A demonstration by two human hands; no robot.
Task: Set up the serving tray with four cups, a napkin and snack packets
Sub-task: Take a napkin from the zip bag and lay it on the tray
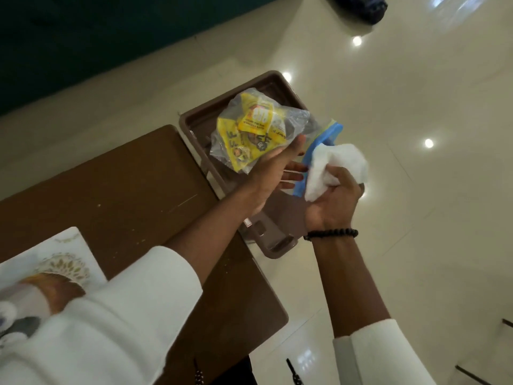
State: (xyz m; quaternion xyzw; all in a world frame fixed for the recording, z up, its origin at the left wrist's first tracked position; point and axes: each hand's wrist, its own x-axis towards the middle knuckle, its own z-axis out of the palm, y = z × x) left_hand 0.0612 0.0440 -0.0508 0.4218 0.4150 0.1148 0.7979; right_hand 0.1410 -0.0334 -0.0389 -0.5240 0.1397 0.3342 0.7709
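Note:
My left hand [266, 179] holds a clear zip bag [299, 120] with a blue seal strip [322, 140]; yellow snack packets [249, 132] sit inside it. My right hand [333, 201] is closed on a crumpled white napkin [336, 165], right at the bag's blue mouth. Both hands hover above a brown plastic bin [211, 118] that stands on the floor beside the table. A white decorated serving tray [63, 259] lies at the lower left of the brown table [125, 195], partly hidden by my left sleeve. No cups are clearly visible.
The glossy cream floor [416, 190] spreads to the right with light reflections. A dark bag [361, 6] lies at the top edge. A dark green wall runs along the upper left. Blurred objects rest on the tray's lower left.

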